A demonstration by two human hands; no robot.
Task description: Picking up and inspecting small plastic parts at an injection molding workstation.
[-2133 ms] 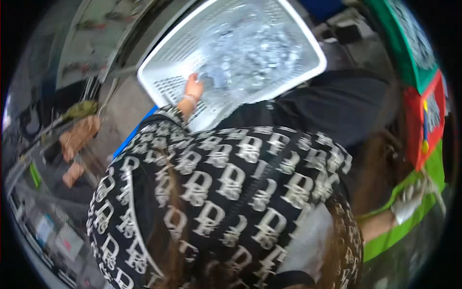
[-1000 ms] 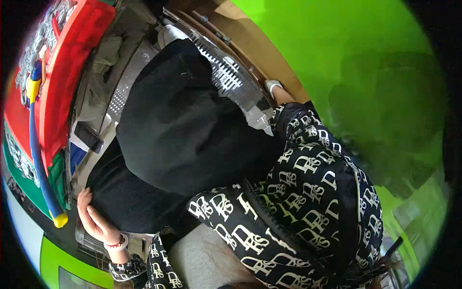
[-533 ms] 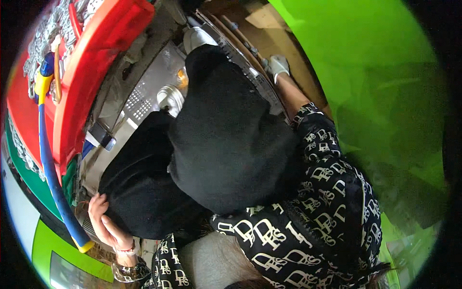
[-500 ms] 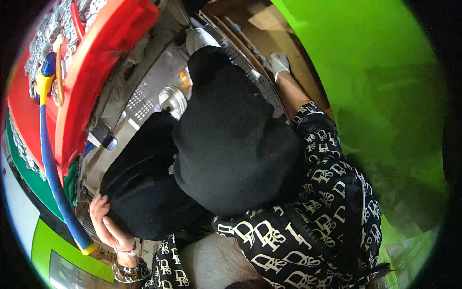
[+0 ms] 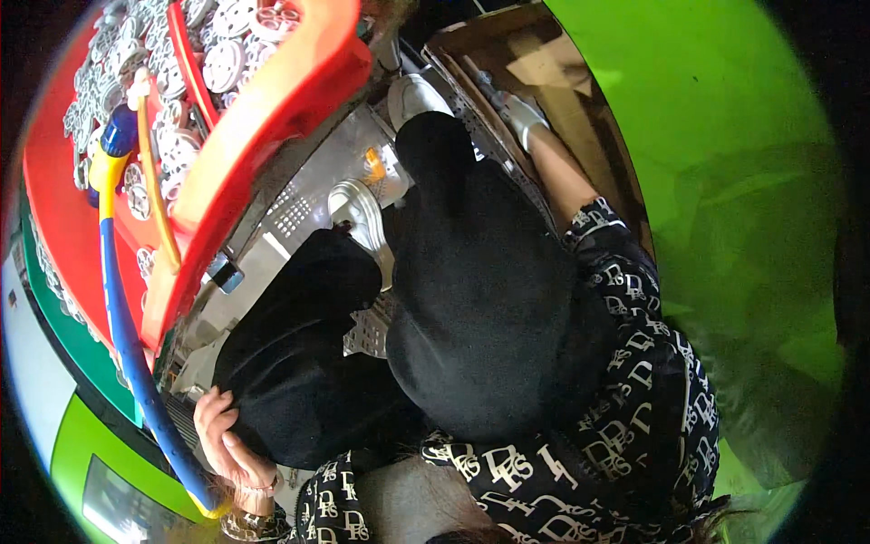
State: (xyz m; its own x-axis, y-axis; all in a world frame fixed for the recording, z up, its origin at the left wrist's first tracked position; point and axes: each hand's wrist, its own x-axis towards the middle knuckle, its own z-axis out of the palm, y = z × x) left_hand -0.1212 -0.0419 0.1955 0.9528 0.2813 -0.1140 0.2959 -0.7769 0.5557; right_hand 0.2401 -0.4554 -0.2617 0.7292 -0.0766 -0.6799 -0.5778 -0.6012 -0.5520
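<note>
My left hand [image 5: 234,444] is bare and lies on my left thigh near the knee, in black trousers [image 5: 308,390]. Its fingers are stretched over the cloth and hold nothing. Far down on the right, my right hand [image 5: 526,120], in a white glove, reaches into a brown cardboard box [image 5: 594,136]. A slim grey rod-like piece [image 5: 486,84] shows beside its fingertips, along the box's left side. The fingers are closed around its near end as far as I can see; its kind cannot be made out.
On the left, a red bin [image 5: 227,172] holds many white and grey plastic parts [image 5: 172,109]. A blue-and-yellow tool [image 5: 127,335] leans across its edge. White shoes [image 5: 358,213] stand by a perforated metal plate [image 5: 304,195]. A bright green surface [image 5: 716,154] bounds the right.
The view has shifted, so everything sits further right and the red bin shows more. My left hand stays on the thigh and my right hand stays in the box.
</note>
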